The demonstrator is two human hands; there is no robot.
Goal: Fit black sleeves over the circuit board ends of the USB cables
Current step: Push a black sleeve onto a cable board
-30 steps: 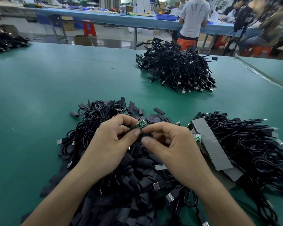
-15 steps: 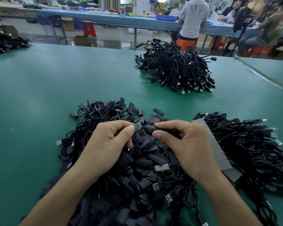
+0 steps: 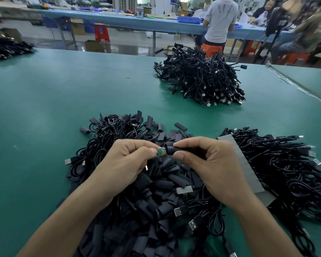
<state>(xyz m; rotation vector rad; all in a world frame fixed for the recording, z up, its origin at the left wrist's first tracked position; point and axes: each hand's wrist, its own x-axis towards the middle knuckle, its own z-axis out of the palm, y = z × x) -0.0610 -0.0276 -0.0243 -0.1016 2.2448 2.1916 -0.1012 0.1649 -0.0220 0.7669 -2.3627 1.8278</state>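
Thumb and forefinger of the left hand [image 3: 126,162] are pinched on the green circuit board [image 3: 161,152]. A black sleeve [image 3: 175,150] is pinched by the right hand [image 3: 213,169], its mouth touching the board's end. Both are held just above the heap of loose sleeves [image 3: 156,197].

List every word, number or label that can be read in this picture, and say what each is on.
No text here is readable.
The circuit board, pinched in the left hand: any print is too small to read.
The black sleeve, pinched in the right hand: no marking shows.
The shirt of the standing person: pale streaks, not letters.
The cardboard box on the floor: blurred, nothing legible.
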